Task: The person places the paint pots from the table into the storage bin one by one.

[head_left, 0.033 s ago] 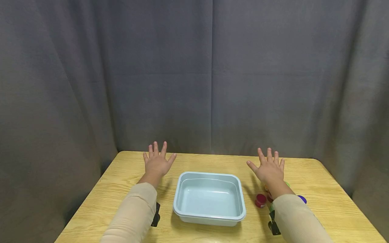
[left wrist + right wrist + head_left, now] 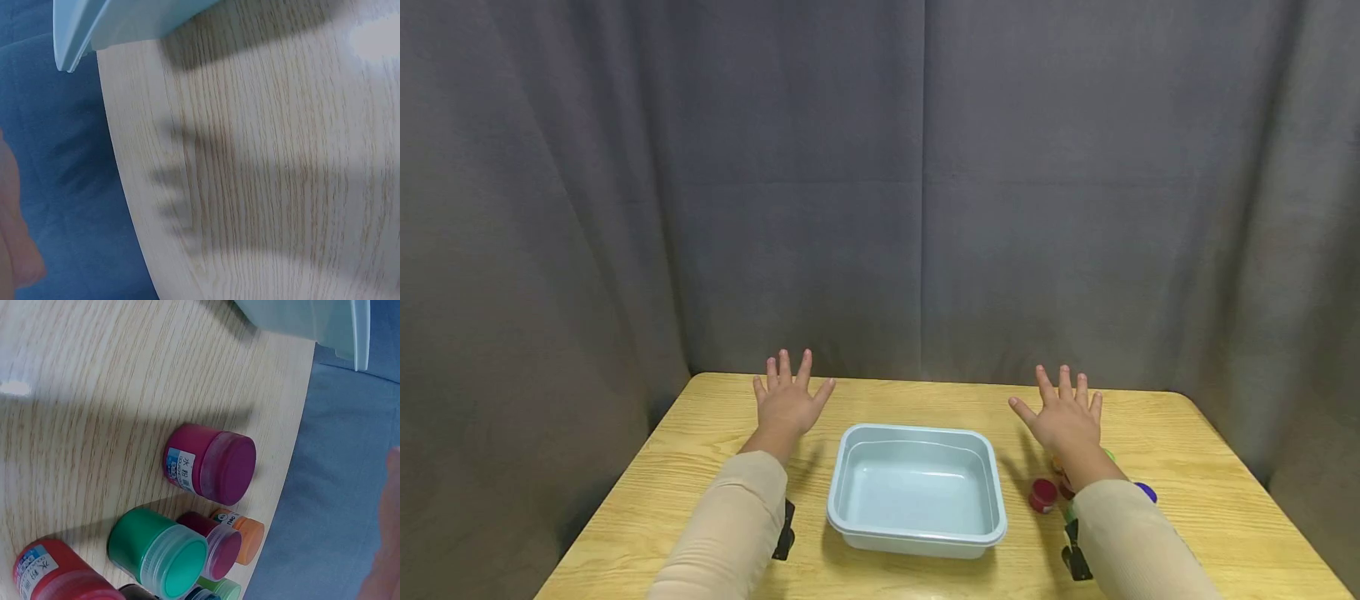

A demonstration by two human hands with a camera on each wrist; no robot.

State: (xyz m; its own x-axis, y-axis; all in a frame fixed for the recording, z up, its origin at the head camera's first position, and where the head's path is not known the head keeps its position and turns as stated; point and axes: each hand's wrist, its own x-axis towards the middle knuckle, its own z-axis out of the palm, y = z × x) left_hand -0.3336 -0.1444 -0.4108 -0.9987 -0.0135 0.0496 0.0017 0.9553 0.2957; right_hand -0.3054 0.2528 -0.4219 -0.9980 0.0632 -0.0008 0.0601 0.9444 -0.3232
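Observation:
My left hand is held over the table, left of a pale blue plastic basin, fingers spread and holding nothing. To the basin's right, my right hand also hovers with straight, spread fingers. Small paint jars stand below the right forearm, partly hidden by it in the head view. The right wrist view shows a magenta jar apart from the others, with a green jar, a red jar, a dark red jar and an orange jar grouped beside it.
The light wooden table has rounded far corners. Grey curtains hang behind it and on both sides. A blue-lidded jar shows beyond the right sleeve. Black wrist mounts sit below both forearms.

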